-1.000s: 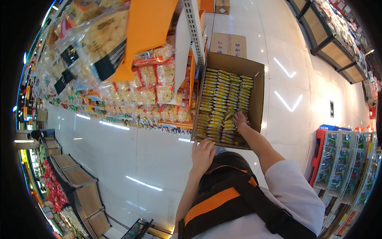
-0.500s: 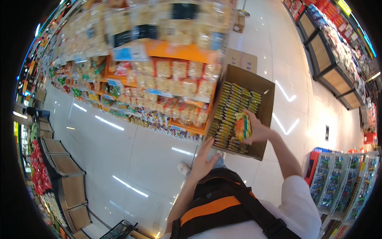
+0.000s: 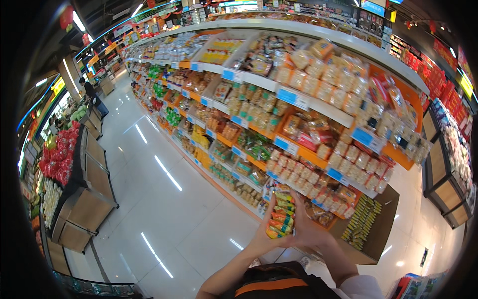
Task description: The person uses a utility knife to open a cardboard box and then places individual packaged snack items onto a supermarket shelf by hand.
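Both my hands hold a stack of yellow-green and orange snack packets (image 3: pixel 280 213) upright in front of me. My left hand (image 3: pixel 262 234) grips the stack's left side and bottom. My right hand (image 3: pixel 304 226) wraps its right side. The stack is raised before the lower rows of a long orange supermarket shelf (image 3: pixel 298 149) filled with bagged snacks. To the right on the floor stands an open cardboard box (image 3: pixel 372 226) with several more of the same packets laid in rows.
A white tiled aisle (image 3: pixel 159 199) runs off to the left. Wooden display bins (image 3: pixel 82 199) with red and pale goods line the left side. A person (image 3: pixel 94 97) stands far down the aisle. More shelving (image 3: pixel 448 164) is at the right.
My view has swung up from the box to the shelf. My right hand lifted packets out of the box and my left hand joined it on the stack.
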Demonstrator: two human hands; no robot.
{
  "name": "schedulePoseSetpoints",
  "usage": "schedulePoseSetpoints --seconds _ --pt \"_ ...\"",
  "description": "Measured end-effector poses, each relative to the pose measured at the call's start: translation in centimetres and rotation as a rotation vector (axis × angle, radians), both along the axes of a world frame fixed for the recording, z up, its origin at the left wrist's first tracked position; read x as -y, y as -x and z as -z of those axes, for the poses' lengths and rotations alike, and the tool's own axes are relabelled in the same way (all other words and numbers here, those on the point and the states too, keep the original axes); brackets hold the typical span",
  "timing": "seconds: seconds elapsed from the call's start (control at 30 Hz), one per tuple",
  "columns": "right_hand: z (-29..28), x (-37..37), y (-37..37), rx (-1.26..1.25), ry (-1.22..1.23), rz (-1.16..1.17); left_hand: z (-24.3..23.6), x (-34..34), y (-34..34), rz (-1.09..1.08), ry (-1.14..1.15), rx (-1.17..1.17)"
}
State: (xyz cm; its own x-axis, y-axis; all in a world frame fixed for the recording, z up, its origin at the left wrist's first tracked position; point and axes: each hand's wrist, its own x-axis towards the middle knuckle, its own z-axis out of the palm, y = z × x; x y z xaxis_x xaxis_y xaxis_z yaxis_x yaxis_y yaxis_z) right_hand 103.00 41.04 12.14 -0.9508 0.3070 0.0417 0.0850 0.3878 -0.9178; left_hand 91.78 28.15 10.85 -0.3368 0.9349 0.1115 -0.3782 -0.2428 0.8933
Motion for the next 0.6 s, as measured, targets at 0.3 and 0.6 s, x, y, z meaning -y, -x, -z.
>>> schedulePoseSetpoints --seconds 0.3,0.6 --pt "-9.5 0.9 20.2 -0.316 -0.451 -0.017 -8.0 0.7 18.0 -0.174 -0.215 -0.03" --pt "-21.6 -9.5 41.2 -0.593 -0.184 0.301 -17.4 -9.0 38.5 -0.324 -0.272 -0.518"
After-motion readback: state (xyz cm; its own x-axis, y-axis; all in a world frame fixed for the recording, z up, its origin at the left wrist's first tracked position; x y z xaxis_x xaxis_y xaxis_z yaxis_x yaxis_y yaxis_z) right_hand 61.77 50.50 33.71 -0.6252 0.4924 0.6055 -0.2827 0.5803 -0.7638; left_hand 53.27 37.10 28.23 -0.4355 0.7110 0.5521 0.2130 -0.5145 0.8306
